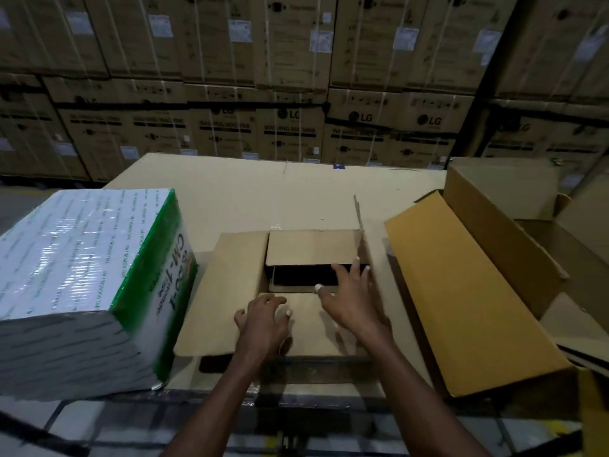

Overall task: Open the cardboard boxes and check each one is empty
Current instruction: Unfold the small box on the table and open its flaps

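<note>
A small cardboard box (230, 291) sits in front of me on a cardboard-covered surface. Its left flap lies folded out flat, its far flap (309, 247) is partly lowered, and a dark gap shows the inside. My left hand (263, 321) rests with spread fingers on the near flap (306, 321). My right hand (352, 295) hovers over the opening with fingers apart, next to the right flap (362, 232), which stands upright. A larger open cardboard box (478, 291) lies to the right with its flaps spread out.
A white and green shrink-wrapped package (82, 278) stands at the left, close to the small box. The cardboard sheet (263, 189) covering the work surface extends behind. Stacked washing-machine cartons (296, 133) form a wall at the back.
</note>
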Demonstrator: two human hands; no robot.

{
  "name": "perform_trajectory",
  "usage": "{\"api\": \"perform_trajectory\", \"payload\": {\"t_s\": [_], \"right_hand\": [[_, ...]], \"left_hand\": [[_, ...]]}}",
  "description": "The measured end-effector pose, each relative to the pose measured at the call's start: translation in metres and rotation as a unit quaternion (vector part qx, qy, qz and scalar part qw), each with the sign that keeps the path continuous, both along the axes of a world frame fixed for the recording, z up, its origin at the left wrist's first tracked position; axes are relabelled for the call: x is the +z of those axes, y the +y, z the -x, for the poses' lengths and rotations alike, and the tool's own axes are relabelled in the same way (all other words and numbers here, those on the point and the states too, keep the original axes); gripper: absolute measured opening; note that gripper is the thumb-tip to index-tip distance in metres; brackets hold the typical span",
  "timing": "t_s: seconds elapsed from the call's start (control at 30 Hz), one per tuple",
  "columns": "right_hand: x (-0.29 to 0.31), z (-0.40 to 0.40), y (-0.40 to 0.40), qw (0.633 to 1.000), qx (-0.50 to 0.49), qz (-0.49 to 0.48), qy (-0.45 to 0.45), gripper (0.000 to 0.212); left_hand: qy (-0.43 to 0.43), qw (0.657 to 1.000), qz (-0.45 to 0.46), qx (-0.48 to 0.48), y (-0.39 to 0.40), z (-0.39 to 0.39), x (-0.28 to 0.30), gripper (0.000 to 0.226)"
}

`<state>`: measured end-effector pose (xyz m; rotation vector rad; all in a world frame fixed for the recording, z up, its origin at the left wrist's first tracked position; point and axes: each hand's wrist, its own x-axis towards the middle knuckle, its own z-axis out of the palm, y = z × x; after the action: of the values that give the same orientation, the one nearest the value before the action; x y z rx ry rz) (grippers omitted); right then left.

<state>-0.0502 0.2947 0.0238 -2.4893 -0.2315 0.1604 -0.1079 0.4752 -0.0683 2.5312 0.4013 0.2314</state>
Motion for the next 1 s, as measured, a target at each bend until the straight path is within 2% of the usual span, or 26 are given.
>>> {"api": "perform_trajectory", "payload": {"t_s": [0.13,0.3,0.57,0.7,0.8,0.9,1.0], "right_hand": [[0.006,-0.013,-0.052,0.998,-0.056,-0.009,-0.006,0.063],[-0.024,-0.029,-0.101,0.993,-0.111,0.031,0.034,0.069],[-0.075,-0.039,-0.131,0.990,-0.080,0.091,0.070,0.069],[-0.074,-0.039,-0.122,0.985,-0.068,0.156,0.029,0.058],[-0.070,-0.045,-0.103,0.988,-0.010,0.154,-0.031,0.055],[-0.065,-0.052,-0.083,0.985,0.090,0.150,0.008,0.060],[-0.057,-0.057,-0.069,0.974,0.134,0.177,0.039,0.057]], "left_hand": [[0.038,0.997,0.000,-0.061,-0.006,-0.017,-0.002,0.042],[0.072,0.994,-0.025,-0.076,-0.005,-0.022,-0.006,0.048],[0.084,0.992,-0.022,-0.091,-0.004,-0.023,-0.003,0.050],[0.086,0.990,-0.031,-0.106,-0.001,-0.025,0.000,0.049],[0.110,0.985,-0.053,-0.121,0.004,-0.035,0.003,0.053],[0.150,0.978,-0.077,-0.127,0.008,-0.047,0.007,0.054],[0.172,0.972,-0.079,-0.142,0.009,-0.054,0.015,0.046]]}}
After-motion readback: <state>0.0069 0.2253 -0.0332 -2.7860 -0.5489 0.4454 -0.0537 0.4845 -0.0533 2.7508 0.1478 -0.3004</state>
